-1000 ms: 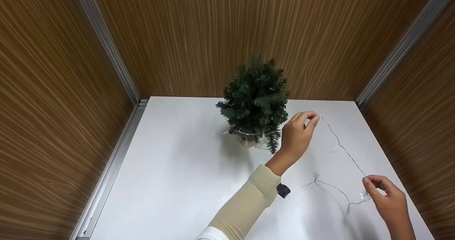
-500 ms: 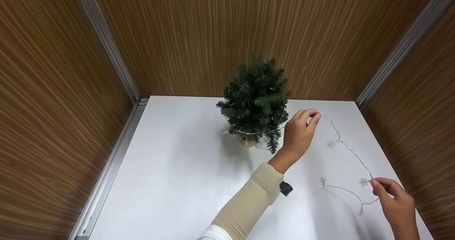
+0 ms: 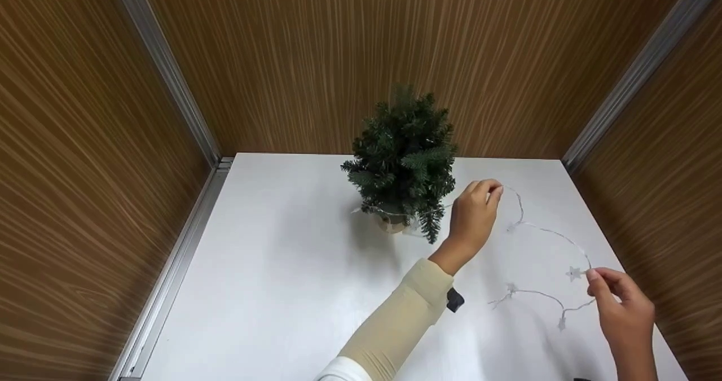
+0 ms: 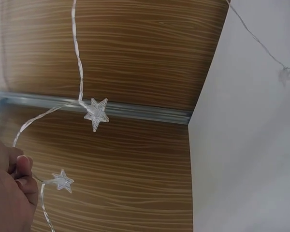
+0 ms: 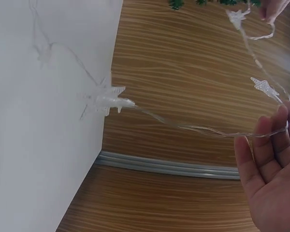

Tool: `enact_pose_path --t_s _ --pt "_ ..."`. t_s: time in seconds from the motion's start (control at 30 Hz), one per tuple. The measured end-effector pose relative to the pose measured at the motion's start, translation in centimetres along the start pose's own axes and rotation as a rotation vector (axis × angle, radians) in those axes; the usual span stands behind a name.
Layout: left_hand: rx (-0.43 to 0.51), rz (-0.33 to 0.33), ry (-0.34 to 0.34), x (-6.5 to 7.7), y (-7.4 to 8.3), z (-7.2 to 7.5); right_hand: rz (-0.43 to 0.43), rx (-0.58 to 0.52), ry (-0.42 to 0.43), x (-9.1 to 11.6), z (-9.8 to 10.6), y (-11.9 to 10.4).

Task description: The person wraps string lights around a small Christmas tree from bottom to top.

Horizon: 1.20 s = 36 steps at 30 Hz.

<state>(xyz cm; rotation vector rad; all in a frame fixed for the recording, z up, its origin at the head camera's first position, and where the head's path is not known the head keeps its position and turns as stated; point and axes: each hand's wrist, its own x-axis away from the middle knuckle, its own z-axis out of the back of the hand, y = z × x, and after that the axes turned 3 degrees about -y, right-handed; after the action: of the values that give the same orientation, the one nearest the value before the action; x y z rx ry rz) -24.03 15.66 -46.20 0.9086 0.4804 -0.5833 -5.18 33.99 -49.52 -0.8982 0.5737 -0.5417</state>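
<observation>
A string of star-shaped fairy lights (image 3: 574, 273) spans my two hands in the head view. My left hand (image 3: 472, 214), beside the tree's right side, pinches its thin clear cord between thumb and fingertips. Lower right, my right hand (image 3: 625, 307) pinches the cord near one star; the tail with more stars trails below and left of it. The right wrist view shows the cord crossing the fingers (image 5: 266, 159), with a clear star (image 5: 266, 88) just above them. From my left hand the cord runs back to the base of a small green artificial Christmas tree (image 3: 403, 163), crossing its front.
The tree stands toward the back of a white table (image 3: 271, 245), on a pale round base (image 3: 390, 224). Wood-grain panels (image 3: 316, 59) enclose the back and both sides, with metal rails (image 3: 169, 76) at the corners.
My right hand has shifted right, then slightly up. The cord between the hands now bows more loosely, and its stars have swung. My left hand has stayed almost in place.
</observation>
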Motion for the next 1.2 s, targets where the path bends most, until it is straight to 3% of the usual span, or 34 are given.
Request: enact_pose_path --t_s 0.23,0.87,1.03,1.2 --pt "-0.022 0.016 -0.017 0.3 -0.4 -1.2 0.102 -0.028 0.036 -0.5 -0.7 -1.6" --pt "0.029 0.085 -0.014 0.7 -2.7 -3.4 0.159 -0.035 -0.011 -1.2 -2.3 -3.2" --pt "0.105 0.120 -0.060 0.8 -2.7 -3.3 0.204 -0.040 0.004 -1.4 -2.7 -3.0" --pt "0.233 0.105 -0.103 0.6 -2.5 -3.0 0.147 -0.038 -0.012 -1.6 -3.1 -2.8"
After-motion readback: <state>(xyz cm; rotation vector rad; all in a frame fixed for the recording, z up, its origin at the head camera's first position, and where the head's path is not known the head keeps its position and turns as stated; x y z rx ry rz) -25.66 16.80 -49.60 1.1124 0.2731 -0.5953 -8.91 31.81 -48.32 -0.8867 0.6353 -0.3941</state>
